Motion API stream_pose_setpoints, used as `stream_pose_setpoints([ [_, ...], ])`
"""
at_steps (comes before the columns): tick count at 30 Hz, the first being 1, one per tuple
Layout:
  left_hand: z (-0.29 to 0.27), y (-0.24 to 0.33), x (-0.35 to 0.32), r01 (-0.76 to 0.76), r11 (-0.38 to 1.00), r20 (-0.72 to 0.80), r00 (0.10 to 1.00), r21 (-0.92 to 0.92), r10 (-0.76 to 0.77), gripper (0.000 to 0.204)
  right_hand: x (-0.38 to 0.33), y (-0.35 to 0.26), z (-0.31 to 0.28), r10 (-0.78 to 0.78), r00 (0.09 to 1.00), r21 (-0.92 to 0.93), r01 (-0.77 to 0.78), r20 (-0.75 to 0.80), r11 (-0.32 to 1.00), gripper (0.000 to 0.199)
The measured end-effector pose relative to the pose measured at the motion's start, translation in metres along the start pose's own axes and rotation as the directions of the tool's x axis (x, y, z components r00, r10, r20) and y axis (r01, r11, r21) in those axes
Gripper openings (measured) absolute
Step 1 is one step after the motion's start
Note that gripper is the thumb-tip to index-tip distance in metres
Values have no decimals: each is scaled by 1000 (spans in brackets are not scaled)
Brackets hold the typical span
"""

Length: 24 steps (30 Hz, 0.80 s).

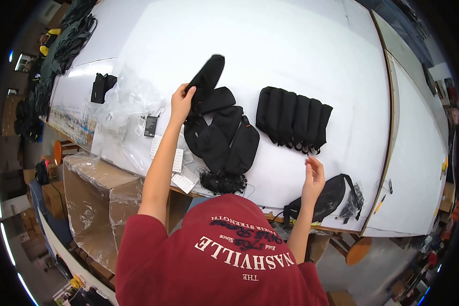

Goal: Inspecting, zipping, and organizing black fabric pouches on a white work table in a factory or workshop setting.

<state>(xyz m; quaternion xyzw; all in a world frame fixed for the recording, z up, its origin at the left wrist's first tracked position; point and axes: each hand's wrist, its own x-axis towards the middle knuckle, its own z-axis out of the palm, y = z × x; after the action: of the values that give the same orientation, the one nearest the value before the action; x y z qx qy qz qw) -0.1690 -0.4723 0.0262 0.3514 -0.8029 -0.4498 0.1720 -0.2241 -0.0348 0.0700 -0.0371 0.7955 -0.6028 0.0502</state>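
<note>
My left hand (181,104) grips a long black fabric pouch (209,74) by its lower left edge, raised at a slant over the white table. Just below the pouch lies a loose heap of black fabric bags (219,140), some overlapping. Nothing is in my right hand (313,176); its fingers are loosely bent and apart. It hovers near the table's front, below a neat row of several black pouches (293,117) packed side by side. A tangled bundle of thin black cords (222,181) sits at the heap's near end.
Clear plastic bags (127,102), white printed slips (177,160) and a black tag (150,126) lie at left. A black waist bag (324,201) rests at the front right edge, near a yellow pen (379,205). A plastic-lined carton (94,204) stands below the table's left front.
</note>
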Motion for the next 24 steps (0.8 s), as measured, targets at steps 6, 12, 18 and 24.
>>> stream_pose_setpoints([
  [6, -55, 121, -112, 478, 705, 686, 727, -524, 17, 27, -2, -101, 32, -430, 872, 39, 433, 235, 901, 32],
  [12, -57, 128, -180, 498, 763, 835, 541, -413, 100, 29, -27, -139, 31, -269, 747, 102, 262, 608, 960, 37],
  [18, -62, 140, -241, -425, 857, 380, 770, -292, 512, 37, -72, -122, 19, -145, 858, 126, 95, 493, 987, 22],
  [24, -58, 127, -255, -412, 825, 226, 825, -386, 518, 21, -105, -133, -5, -204, 824, 127, 161, 529, 979, 33],
])
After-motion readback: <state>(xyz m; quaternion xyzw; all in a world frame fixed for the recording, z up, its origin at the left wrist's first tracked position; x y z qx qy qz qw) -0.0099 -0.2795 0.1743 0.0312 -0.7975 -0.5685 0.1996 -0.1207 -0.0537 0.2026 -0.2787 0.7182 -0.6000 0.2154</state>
